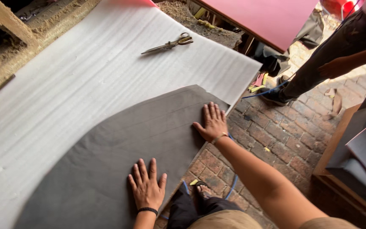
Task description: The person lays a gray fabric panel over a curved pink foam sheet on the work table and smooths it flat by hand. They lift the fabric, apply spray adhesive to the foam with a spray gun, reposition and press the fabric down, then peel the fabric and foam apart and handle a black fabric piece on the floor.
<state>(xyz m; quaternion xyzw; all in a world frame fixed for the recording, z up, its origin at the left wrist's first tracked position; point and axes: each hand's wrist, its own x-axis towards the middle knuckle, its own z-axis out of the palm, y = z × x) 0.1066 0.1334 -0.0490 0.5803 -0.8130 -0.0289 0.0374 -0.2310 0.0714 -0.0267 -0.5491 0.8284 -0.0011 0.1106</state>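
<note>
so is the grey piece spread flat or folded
Spread flat: the grey piece lies unfolded on the white foam sheet, both hands, left and right, pressing it down.

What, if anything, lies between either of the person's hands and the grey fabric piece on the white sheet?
Nothing visible does. The left hand and the right hand both lie flat, palms down, directly on the grey fabric piece. The scissors rest apart from them, farther up the white foam sheet.

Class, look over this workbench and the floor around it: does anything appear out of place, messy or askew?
Mostly tidy. Both hands, left and right, press the grey fabric piece flat on the white foam sheet. Only oddity: yellow and pink offcuts litter the brick floor.
</note>
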